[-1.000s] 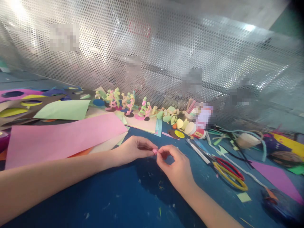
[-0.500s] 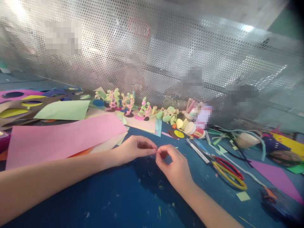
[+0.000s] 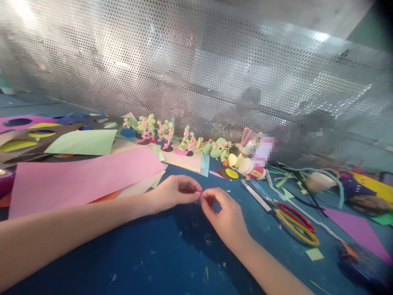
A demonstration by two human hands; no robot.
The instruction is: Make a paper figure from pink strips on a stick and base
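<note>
Hands (image 3: pixel 231 217) slightly closer, fingertips (image 3: pixel 197 189) pinched

The single view looks out from a camera on the person's head, above the near side of the table (image 3: pixel 138 250), facing forward and down. It sees the left hand (image 3: pixel 175 190) and right hand (image 3: pixel 225 215) from above and behind, near the middle of the picture; the left forearm enters from the left edge, the right from the bottom. The hands, the pink sheet (image 3: pixel 89 176) at left and the scissors (image 3: pixel 280 213) at right are fairly near the lens. The small figures (image 3: pixel 185 141) are farther off. Behind them, the mesh panel (image 3: pixel 208 82) fills the upper part, its lower edge sloping down to the right. The view is wide, taking in both sides of the tabletop, and its upper right corner is dark.
</note>
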